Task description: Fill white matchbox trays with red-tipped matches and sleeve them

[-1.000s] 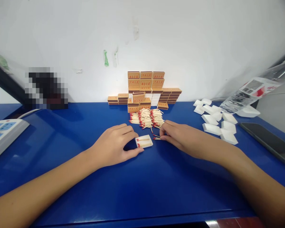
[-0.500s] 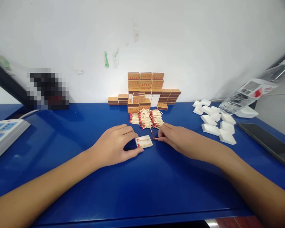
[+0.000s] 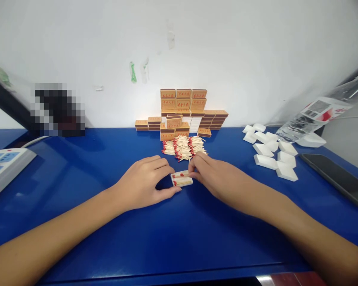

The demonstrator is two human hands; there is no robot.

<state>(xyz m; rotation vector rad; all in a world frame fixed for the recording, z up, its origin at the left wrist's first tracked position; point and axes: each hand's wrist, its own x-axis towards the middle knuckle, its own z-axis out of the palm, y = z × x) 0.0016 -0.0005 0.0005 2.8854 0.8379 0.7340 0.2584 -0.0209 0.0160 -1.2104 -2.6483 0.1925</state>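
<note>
A small white matchbox tray [image 3: 191,182] lies on the blue table with several red-tipped matches inside. My left hand [image 3: 147,180] grips its left end between thumb and fingers. At the tray's right end, my right hand [image 3: 203,171] pinches matches [image 3: 182,174], their red heads over the tray and their sticks mostly hidden by the fingers. Just behind the hands, a heap of loose matches [image 3: 183,147] lies in rough rows. Orange-brown matchboxes [image 3: 183,104] are stacked behind the heap against the wall.
Several white trays [image 3: 265,161] lie scattered on the right. Beyond them are a dark phone [image 3: 337,178] and a tilted clear plastic bottle [image 3: 319,109]. A white power strip [image 3: 10,169] sits at the left of the blue table [image 3: 167,242].
My right hand has moved left, bringing the pinched matches from beside the tray to over it. My left hand keeps its hold on the tray.
</note>
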